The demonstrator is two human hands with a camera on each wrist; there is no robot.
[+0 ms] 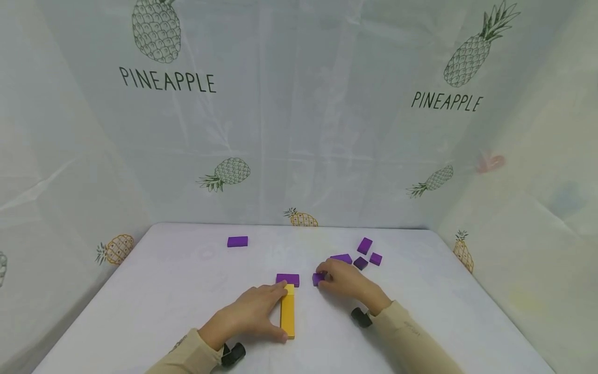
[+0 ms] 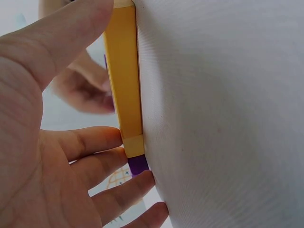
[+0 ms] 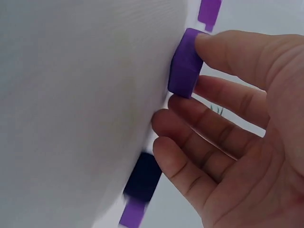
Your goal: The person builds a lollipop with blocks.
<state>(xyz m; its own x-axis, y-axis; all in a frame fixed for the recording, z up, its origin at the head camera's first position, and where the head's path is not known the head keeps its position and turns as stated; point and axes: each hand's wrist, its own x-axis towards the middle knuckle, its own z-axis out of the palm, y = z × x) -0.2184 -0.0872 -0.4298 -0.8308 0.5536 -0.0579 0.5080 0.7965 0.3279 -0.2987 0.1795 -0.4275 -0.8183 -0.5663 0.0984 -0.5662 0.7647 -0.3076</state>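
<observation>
Purple block (image 3: 184, 69) is pinched by fingers (image 3: 232, 96) of the right hand (image 1: 345, 279).

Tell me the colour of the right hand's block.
The block is purple, clearest in the right wrist view.

Seven purple blocks (image 1: 238, 241); one yellow bar (image 1: 288, 313)

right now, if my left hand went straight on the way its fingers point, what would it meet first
Likely the yellow bar, which the left hand seems to touch; the purple block sits close by at the bar's far end. Exact contact is hard to judge.
</observation>
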